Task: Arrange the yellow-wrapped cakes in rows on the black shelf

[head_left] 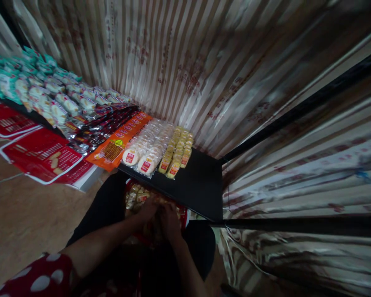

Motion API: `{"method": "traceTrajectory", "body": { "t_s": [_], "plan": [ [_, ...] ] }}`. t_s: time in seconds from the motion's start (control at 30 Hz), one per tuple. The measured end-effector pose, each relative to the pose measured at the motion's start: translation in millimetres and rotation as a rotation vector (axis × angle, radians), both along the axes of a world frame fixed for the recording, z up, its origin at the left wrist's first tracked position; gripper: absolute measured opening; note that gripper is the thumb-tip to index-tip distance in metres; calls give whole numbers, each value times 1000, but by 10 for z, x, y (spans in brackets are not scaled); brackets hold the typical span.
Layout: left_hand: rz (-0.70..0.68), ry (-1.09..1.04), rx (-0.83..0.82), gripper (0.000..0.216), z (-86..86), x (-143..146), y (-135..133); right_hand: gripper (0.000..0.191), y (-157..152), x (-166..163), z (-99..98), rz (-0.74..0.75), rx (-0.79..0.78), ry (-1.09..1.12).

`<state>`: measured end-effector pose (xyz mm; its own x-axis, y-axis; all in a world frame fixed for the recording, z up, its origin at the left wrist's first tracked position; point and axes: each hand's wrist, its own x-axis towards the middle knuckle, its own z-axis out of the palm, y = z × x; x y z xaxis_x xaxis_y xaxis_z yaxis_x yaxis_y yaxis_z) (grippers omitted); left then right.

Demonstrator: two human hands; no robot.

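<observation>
meeting over the red box [183,218], left hand [148,209] and right hand [170,222]; fingers' state, box axis unclear.

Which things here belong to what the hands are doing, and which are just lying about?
In use: left hand, right hand, both in the red container of yellowish packets.
Lying about: black shelf, round white packets, yellow packets, orange packs, red cartons.

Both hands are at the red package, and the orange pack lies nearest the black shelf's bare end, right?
No: the head view shows the yellow packets, not the orange pack, nearest the bare end of the black shelf. Left hand and right hand are at the red package.
</observation>
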<state>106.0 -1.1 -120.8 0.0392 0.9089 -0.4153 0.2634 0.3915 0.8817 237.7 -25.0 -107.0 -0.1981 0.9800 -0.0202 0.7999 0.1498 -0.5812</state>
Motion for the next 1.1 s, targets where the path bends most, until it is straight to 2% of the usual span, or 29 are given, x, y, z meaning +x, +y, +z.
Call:
{"method": "traceTrajectory", "body": {
  "t_s": [0.17,0.27,0.37,0.53,0.7,0.83,1.0,1.1],
  "plan": [
    [169,-338,-150,36,205,-174,-120,25,-146,-76,173,-10,115,105],
    [184,-399,-175,36,356,-234,-195,30,-194,-68,259,-54,164,148],
    [208,-429,-122,38,521,-259,-253,38,-217,-70,386,-147,170,217],
    [150,-404,50,33,834,-252,-243,36,-199,-74,601,-218,53,450],
    [153,-482,75,30,1065,-129,-163,57,-105,-50,652,-442,-79,865],
    [190,-487,105,29,1099,84,-117,60,-28,-51,643,-566,-101,1051],
    [196,-405,91,22,1020,393,1,45,145,33,593,-604,-52,1015],
    [179,-257,108,34,982,508,88,49,384,195,565,-627,-21,968]
  ]
}}
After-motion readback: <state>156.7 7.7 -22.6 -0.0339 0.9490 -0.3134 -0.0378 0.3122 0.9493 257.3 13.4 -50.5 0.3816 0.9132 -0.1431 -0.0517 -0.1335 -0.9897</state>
